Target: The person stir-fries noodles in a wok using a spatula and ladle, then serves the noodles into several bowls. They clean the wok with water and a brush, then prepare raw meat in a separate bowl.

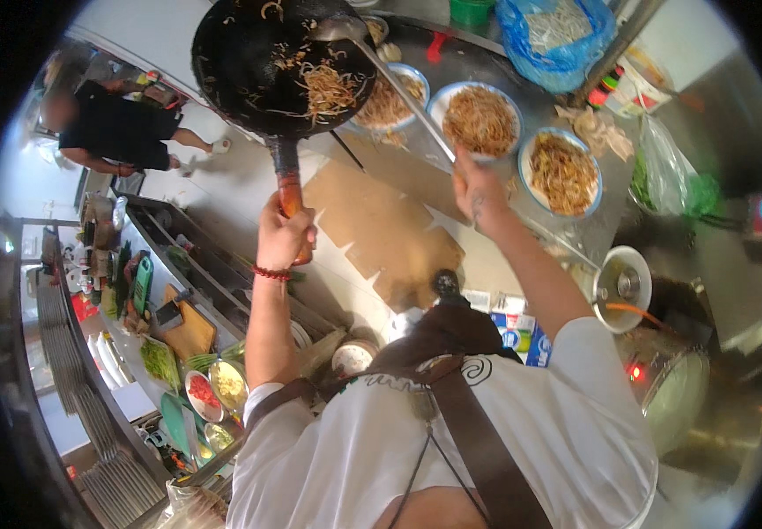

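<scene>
My left hand (pixel 283 235) grips the wooden handle of a black wok (pixel 242 63), which is held out in front of me. A clump of fried noodles with bean sprouts (pixel 328 92) lies in the wok, and scraps cling to its inside. In my right hand (pixel 482 188) is the long handle of a metal wok ladle (pixel 344 30), its bowl over the wok's far right side. One plate of noodles (pixel 387 102) sits partly hidden behind the wok rim. A second noodle plate (pixel 480 122) is just beyond my right hand, and a third (pixel 564 172) stands to its right.
A steel counter (pixel 420 149) carries the plates and a blue plastic bag (pixel 552 46). On the right hangs a white strainer-like bowl (pixel 622 289). Flattened cardboard (pixel 387 231) covers the floor. To the left, a prep counter holds a cutting board (pixel 189 324); another person (pixel 123 125) stands farther off.
</scene>
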Motion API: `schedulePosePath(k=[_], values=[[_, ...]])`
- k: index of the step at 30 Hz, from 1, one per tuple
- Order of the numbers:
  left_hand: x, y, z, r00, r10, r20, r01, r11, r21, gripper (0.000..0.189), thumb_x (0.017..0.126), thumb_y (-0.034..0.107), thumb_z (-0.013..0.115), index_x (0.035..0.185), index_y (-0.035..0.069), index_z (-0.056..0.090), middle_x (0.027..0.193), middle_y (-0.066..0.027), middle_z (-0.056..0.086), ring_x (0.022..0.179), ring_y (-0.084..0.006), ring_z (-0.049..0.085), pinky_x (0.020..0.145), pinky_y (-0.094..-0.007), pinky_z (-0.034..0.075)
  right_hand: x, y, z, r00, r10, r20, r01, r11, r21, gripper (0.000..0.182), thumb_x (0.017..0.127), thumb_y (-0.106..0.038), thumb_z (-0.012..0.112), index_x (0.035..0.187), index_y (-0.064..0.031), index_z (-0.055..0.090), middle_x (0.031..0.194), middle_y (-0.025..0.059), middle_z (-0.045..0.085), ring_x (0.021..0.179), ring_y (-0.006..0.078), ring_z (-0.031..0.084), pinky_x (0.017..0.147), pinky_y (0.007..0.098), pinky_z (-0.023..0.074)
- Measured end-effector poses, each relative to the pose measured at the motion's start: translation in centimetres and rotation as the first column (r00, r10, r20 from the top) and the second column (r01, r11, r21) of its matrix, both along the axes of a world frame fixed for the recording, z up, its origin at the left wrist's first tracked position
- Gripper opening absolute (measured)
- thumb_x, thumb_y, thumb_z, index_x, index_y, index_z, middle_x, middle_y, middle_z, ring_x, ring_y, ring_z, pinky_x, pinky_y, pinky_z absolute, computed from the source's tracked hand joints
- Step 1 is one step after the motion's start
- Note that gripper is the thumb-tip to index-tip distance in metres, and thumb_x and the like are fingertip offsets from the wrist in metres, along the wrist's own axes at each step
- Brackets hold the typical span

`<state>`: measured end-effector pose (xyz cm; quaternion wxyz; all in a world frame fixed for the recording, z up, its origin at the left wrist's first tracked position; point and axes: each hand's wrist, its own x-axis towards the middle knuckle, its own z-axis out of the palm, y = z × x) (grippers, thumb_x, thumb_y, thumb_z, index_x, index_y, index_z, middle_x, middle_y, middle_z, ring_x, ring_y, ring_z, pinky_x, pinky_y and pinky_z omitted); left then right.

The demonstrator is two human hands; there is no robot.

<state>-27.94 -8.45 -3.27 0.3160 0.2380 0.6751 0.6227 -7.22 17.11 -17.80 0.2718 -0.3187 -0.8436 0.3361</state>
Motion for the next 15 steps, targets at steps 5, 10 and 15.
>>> schedulePosePath(k=[5,10,15], values=[[-3.6,5.1,-1.5,0.997,0.076,0.001,-0.076,0.996,-0.044,0.03,0.076,-0.003,0.056,0.103,-0.003,0.042,0.069,-0.0062,0.051,0.047,-0.0134,0.051,0.039,-0.0279,0.042,2.2,-2.9,-4.2,0.988,0.156,-0.022,-0.152,0.98,0.125,0.048,0.085,-0.013,0.056,0.131,-0.0128,0.045,0.099,0.0216,0.06,0.079,0.041,0.059,0.068,0.044,0.0496],[-6.0,7.8,-4.2,0.988,0.148,-0.044,-0.151,0.985,-0.079,0.032,0.076,-0.003,0.055,0.105,-0.004,0.041,0.068,-0.0064,0.051,0.046,-0.0137,0.051,0.038,-0.0278,0.041,5.5,3.4,-1.1,0.881,0.06,0.47,-0.114,0.99,0.088,0.047,0.087,-0.02,0.05,0.133,-0.0219,0.041,0.109,0.0177,0.059,0.086,0.0378,0.061,0.073,0.0453,0.0511],[-6.5,9.6,-4.9,0.983,0.149,-0.109,-0.163,0.977,-0.134,0.035,0.075,-0.002,0.056,0.106,-0.004,0.042,0.065,-0.0061,0.051,0.046,-0.0137,0.052,0.038,-0.0277,0.042,1.2,7.9,4.5,0.911,0.049,0.41,-0.097,0.99,0.098,0.053,0.086,-0.014,0.052,0.136,-0.0241,0.039,0.105,0.0176,0.059,0.082,0.0367,0.06,0.069,0.0436,0.0507]])
